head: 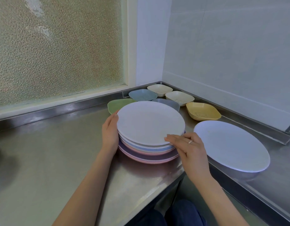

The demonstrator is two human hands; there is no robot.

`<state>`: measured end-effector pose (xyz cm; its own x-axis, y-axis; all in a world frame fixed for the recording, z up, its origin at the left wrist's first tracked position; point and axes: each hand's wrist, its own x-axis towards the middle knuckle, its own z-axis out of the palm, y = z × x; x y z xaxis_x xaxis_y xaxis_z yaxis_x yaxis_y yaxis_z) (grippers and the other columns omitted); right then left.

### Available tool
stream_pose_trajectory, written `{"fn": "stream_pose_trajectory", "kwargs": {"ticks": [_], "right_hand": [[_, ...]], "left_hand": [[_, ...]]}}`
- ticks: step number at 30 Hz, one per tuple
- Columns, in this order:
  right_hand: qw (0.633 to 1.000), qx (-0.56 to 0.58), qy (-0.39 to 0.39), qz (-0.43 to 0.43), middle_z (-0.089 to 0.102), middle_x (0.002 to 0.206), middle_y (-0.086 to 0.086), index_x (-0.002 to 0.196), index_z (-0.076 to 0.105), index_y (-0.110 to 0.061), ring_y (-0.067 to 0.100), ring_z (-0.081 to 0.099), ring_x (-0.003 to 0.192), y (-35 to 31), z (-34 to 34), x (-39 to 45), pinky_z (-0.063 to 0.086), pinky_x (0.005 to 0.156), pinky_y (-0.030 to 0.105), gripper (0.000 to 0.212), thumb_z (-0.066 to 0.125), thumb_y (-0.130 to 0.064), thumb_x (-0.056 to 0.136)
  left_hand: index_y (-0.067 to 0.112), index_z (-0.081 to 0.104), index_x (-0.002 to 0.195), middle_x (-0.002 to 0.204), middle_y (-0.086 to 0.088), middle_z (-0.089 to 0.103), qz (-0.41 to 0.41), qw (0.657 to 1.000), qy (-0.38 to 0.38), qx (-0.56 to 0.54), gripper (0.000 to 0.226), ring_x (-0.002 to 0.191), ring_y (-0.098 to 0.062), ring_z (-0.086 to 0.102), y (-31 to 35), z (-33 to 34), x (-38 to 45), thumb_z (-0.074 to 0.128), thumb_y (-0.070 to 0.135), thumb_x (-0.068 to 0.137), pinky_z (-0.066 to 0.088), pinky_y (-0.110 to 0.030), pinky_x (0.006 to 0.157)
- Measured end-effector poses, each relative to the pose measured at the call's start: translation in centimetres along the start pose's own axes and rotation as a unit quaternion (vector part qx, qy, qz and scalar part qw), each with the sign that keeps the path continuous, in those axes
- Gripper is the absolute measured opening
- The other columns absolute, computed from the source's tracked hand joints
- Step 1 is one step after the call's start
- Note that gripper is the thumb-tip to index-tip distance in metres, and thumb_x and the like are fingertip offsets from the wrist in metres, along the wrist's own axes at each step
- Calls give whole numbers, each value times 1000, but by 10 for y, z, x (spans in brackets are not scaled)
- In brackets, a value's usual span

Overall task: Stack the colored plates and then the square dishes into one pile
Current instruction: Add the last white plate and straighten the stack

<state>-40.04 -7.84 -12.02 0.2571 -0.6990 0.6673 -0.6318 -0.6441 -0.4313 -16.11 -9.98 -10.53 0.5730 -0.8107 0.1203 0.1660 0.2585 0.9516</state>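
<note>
Head view: one pile of round plates (149, 144) on steel counter (51, 160), white on top, blue, pink and purple rims beneath. Left hand (110, 136) flat against pile's side, fingers together. Right hand (188, 149) fingers spread, tips on top rim. One white plate (230, 144) apart at right. Six square dishes (203, 110) behind: green, blue, grey, two cream, yellow.

You are in a kitchen: a stainless steel surface (51, 160) with a raised metal rim runs into a corner of pale tiled wall (230, 46), beside a frosted glass window (59, 46), and carries stacked plates (149, 144) and small square dishes (179, 97).
</note>
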Motion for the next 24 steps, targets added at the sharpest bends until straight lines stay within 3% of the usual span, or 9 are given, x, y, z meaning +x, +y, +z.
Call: {"fn": "stream_pose_trajectory", "kwargs": {"ticks": [6,10,12,15,17,20,24], "right_hand": [[999,-37,-19,-6,67,107,3,111,69,-33,-1,38,98,1,0,-2,26,89,1,41,36,-36,87],[999,-30,1,19,58,103,4,115,66,-37,21,53,97,1,-6,-3,31,82,11,33,54,-16,92],[996,-28,25,87,59,107,8,120,63,-35,25,52,102,3,-11,-2,34,81,21,33,47,-20,95],[973,-121,51,189,64,114,11,129,56,-27,28,50,114,13,-18,0,36,89,37,36,38,-27,98],[950,-201,3,241,63,122,10,136,49,-23,25,46,125,20,-21,-1,30,102,44,40,38,-33,99],[918,-275,-76,276,57,134,7,139,43,-21,21,39,135,25,-21,-7,19,109,45,46,43,-38,97],[913,-306,-52,267,64,124,12,132,54,-25,23,47,128,27,-20,-11,21,106,41,36,47,-19,97]], "left_hand": [[6,67,116,106,-8,69,4,1000,6,3,33,94,-17,61,-3,-1,3,42,7,94,47,-32,89],[4,65,112,95,0,67,18,1000,5,-8,30,87,-13,61,-4,0,2,40,5,95,50,-19,76],[7,64,110,93,3,67,22,1000,4,-11,29,84,-9,60,-3,0,1,39,4,96,50,-15,72],[8,65,108,93,1,67,19,1000,6,-13,28,85,-12,59,-5,0,2,40,5,96,47,-24,78],[1,65,112,92,-1,66,16,1000,5,-16,30,85,-13,58,-6,0,3,40,5,95,47,-26,78],[-3,64,112,91,-3,65,19,1000,5,-5,31,87,-16,56,-7,-2,4,41,5,94,45,-28,78],[1,65,113,101,-8,66,25,1000,5,4,31,90,-17,58,-8,-4,5,41,8,95,45,-29,83]]}}
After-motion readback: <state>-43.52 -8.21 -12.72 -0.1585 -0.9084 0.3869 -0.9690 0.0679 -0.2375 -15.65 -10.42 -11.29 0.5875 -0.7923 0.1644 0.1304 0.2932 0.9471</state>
